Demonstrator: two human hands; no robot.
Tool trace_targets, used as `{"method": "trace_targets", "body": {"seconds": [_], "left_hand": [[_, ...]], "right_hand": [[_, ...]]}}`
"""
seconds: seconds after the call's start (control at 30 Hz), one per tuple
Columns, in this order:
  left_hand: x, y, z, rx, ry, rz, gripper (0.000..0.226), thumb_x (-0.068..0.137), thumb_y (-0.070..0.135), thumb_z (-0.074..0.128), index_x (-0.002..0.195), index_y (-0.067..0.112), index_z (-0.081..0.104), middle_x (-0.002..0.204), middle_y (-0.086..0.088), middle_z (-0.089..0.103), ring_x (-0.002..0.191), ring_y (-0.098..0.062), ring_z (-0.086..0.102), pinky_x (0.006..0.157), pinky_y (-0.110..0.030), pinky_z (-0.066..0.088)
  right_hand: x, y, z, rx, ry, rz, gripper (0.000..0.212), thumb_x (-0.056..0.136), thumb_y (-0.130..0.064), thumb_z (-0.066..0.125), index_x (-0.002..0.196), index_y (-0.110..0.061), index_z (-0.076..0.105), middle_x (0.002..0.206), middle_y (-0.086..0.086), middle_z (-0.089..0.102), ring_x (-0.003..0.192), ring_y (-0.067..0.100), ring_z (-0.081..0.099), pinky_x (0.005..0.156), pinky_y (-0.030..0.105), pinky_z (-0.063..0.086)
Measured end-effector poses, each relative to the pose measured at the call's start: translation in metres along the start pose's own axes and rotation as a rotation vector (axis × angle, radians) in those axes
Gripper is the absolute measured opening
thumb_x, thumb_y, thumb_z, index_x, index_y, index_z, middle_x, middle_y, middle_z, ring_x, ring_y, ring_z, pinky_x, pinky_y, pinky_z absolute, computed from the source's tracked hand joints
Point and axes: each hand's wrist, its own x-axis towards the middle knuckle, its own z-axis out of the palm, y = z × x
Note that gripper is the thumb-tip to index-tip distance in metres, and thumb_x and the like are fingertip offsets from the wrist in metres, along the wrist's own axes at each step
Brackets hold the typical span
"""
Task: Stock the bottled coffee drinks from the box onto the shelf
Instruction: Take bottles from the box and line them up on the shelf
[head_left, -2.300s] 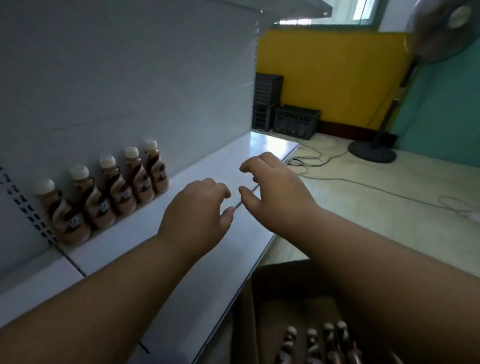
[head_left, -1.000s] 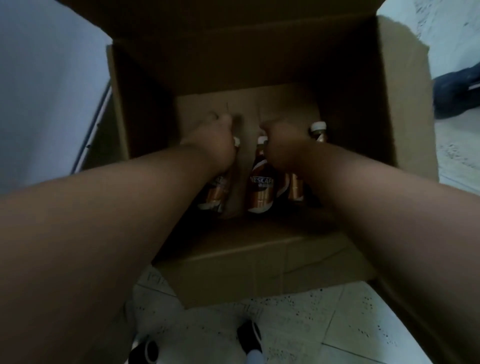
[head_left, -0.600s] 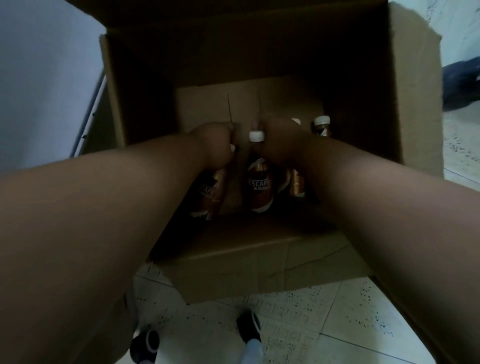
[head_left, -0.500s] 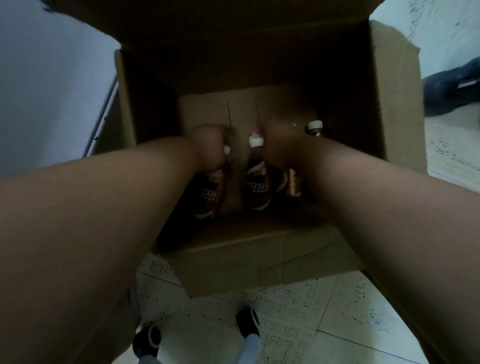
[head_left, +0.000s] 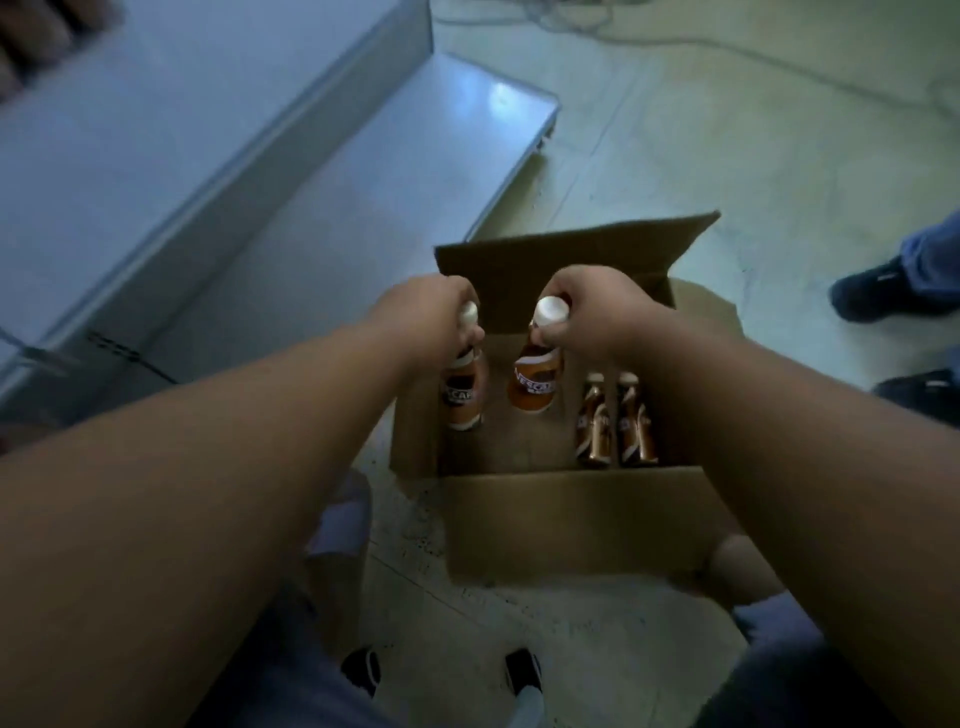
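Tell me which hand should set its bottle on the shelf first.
Left, probably. The left hand grips its bottle on the side nearest the shelf; the right hand, gripping its own bottle, would have to cross over.

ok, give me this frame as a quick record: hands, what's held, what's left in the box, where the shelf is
left hand: left hand grips the neck of the left bottle
right hand: right hand grips the neck of the right bottle
held bottles: both hang upright over the open box, white caps up
left in box: two bottles standing side by side at the right
shelf: shelf lies up and to the left of the box
floor: someone else's shoes at the right edge
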Motion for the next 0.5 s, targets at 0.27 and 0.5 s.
{"method": "trace_targets", "body": {"seconds": [0.27, 0.5], "left_hand": [[-0.12, -0.03, -0.151, 0.024, 0.369, -0.005, 0.033, 0.091, 0.037, 0.062, 0.118, 0.018, 0.06, 0.116, -0.006, 0.062, 0.103, -0.026, 0.056, 0.079, -0.03, 0.043], [-0.187, -0.066, -0.225, 0.039, 0.562, -0.09, 0.035, 0.091, 0.036, 0.063, 0.121, 0.017, 0.059, 0.118, -0.005, 0.062, 0.104, -0.024, 0.056, 0.08, -0.032, 0.044]], "right_hand": [[-0.056, -0.158, -0.049, 0.056, 0.134, -0.33, 0.016, 0.078, -0.03, 0.077, 0.09, -0.024, 0.068, 0.085, -0.004, 0.069, 0.081, 0.016, 0.065, 0.07, 0.03, 0.051], [-0.075, -0.268, -0.051, 0.043, 0.139, -0.522, 0.018, 0.085, -0.031, 0.071, 0.098, -0.021, 0.064, 0.091, 0.0, 0.066, 0.084, 0.02, 0.062, 0.063, 0.028, 0.049]]}}
